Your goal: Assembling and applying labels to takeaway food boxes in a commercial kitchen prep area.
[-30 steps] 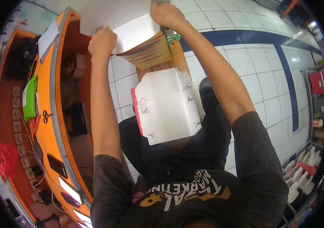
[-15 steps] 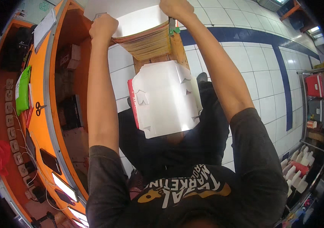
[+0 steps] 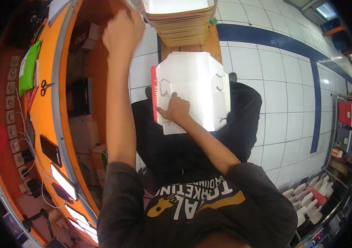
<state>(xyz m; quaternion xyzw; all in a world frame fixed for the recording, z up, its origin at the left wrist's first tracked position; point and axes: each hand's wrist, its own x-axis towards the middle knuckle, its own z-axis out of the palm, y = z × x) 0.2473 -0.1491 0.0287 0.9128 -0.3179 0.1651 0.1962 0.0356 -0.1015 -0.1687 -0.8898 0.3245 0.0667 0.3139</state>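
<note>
On a wooden bench (image 3: 214, 41) between my legs lies a flat, white die-cut cardboard blank (image 3: 196, 91) with cut tabs along both sides. A red printed edge (image 3: 154, 89) shows beneath its left side. My right hand (image 3: 176, 109) rests on the blank's left part, index finger and thumb spread apart, the index tip beside a cut tab. Beyond the blank stands a thick stack of cardboard sheets (image 3: 180, 31), white on top with brown edges. My left hand (image 3: 122, 33) is raised left of the stack, blurred by motion; its fingertips and anything in them are unclear.
Along the left runs an orange counter (image 3: 52, 111) with scissors (image 3: 45, 87), a green packet (image 3: 29, 68), phones (image 3: 51, 149) and cables. Open shelving lies under it. White floor tiles (image 3: 275, 95) with a blue band extend right, toward a metal rack (image 3: 337, 165) holding boxes.
Both hands were holding a white sheet over the stack. The right hand has let go and come down onto the blank; the left has moved, and that sheet no longer shows between them.
</note>
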